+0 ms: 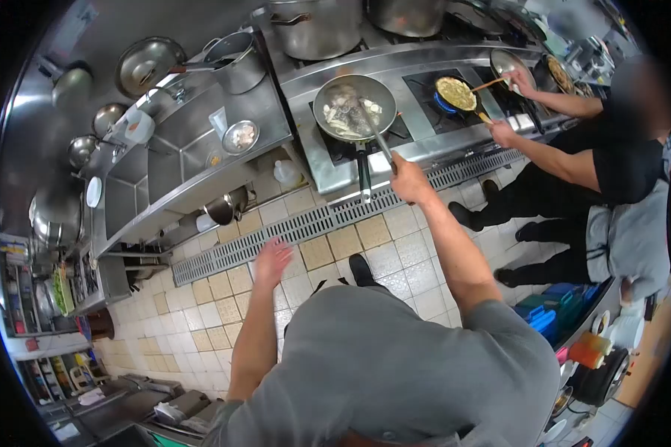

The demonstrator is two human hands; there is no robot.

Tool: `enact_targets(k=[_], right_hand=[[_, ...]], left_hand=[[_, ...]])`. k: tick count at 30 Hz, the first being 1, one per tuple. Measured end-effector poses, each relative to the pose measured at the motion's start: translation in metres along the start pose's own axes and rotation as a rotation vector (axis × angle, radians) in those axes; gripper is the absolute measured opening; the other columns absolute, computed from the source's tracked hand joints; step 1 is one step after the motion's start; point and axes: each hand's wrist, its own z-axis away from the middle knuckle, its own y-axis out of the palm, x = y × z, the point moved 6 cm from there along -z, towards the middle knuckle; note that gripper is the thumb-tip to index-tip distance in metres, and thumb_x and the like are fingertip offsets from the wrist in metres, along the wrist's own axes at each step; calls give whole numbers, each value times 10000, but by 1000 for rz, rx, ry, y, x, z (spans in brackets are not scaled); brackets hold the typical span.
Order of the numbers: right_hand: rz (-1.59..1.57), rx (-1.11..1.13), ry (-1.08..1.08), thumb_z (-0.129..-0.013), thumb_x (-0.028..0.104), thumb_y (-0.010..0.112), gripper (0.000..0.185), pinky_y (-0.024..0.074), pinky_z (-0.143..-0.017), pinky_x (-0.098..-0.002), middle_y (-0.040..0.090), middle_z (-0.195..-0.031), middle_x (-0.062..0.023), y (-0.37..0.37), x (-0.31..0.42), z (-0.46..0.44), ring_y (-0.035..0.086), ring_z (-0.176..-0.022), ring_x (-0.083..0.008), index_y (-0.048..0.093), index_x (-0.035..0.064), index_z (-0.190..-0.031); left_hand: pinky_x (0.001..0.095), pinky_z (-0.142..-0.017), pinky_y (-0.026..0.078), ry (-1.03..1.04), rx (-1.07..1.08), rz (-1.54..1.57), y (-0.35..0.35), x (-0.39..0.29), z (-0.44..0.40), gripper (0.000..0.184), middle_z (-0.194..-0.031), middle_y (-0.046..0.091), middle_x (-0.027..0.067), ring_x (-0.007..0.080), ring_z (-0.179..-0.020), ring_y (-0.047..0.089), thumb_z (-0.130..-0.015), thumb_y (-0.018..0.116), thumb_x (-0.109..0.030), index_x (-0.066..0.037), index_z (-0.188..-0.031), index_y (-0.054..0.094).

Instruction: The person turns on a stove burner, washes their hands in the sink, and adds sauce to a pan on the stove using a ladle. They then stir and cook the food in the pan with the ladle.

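Note:
My right hand (pixel 410 180) is wrapped round the grip of a long-handled metal cooking utensil (pixel 378 134). Its far end reaches into a dark frying pan (pixel 382 88) on the stove, among pale pieces of food (pixel 341 118); the shape of that end is hard to make out. The pan's handle (pixel 364 175) points towards me, just left of my right hand, with no hand on it. Over the tiled floor, my left hand (pixel 274 261) hangs with nothing in it, fingers stretched out and slightly blurred.
At the right a co-worker (pixel 596 149) holds a pan of yellow food (pixel 455 93) over a blue flame. Large pots (pixel 317 30) stand behind the stove. Left are steel sinks (pixel 183 156) and a small bowl of pale food (pixel 241 137). A floor grate (pixel 276 238) runs along the stove.

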Motion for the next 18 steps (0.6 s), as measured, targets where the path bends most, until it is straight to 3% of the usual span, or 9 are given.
enact_targets(k=[3,6,8,9,11,12,15,17,18], right_hand=[[-24,30,-93,-794,56,548,381,494,-757,-499,667,-884,-241,-17,3,31,632,-866,-438,565,18,-1173],[-76,37,-20,-790,58,578,346,501,-727,-476,659,-846,-238,-42,27,94,637,-830,-429,583,11,-1132],[-203,59,48,-789,43,592,431,494,-695,-449,630,-813,-225,-40,24,116,608,-748,-398,558,8,-1217],[-332,88,102,-787,27,606,521,487,-663,-422,601,-779,-212,-39,23,119,580,-667,-368,533,5,-1302],[-426,259,274,-794,37,614,544,489,-669,-405,595,-758,-185,-15,19,111,578,-655,-306,519,2,-1329],[-274,103,164,-801,41,614,543,495,-681,-391,598,-755,-163,1,7,97,589,-674,-273,514,-8,-1333],[-37,-142,60,-817,59,622,527,502,-710,-367,615,-777,-133,13,27,100,608,-718,-236,510,-41,-1322],[-299,-199,106,-839,85,574,505,502,-813,-463,659,-979,-285,4,46,115,644,-930,-435,506,-52,-1320],[-289,-208,44,-869,94,552,567,497,-816,-471,651,-1018,-287,19,37,119,630,-949,-447,406,-63,-1395]], left_hand=[[516,-985,476,-256,232,-182,158,26,-45,586,-1390,477,202,386,-1215,531,-1001,519,-354,-56,-1468,326],[527,-1031,439,-330,247,-202,257,39,-59,564,-1385,477,201,397,-1246,503,-993,543,-355,-54,-1433,359],[470,-846,536,-425,375,-43,295,53,-73,455,-1166,583,170,329,-977,622,-984,563,-362,-61,-1309,459],[470,-846,536,-428,382,-41,301,55,-85,455,-1166,583,170,329,-977,622,-984,563,-362,-61,-1309,459],[338,-535,462,-370,315,-119,294,65,-100,327,-832,589,71,187,-638,565,-967,596,-374,-95,-1104,499],[302,-405,292,-272,276,-128,300,44,-76,265,-683,487,18,121,-460,390,-971,591,-360,-124,-1007,475],[298,-388,272,-313,280,-205,267,37,-96,238,-675,464,18,117,-428,356,-983,568,-353,-137,-1011,473],[290,-394,270,-310,300,-241,258,26,-102,237,-668,445,6,112,-432,342,-992,547,-359,-136,-1015,474],[289,-395,266,-336,351,-204,259,18,-100,238,-675,445,8,110,-431,336,-996,541,-361,-135,-1023,472]])
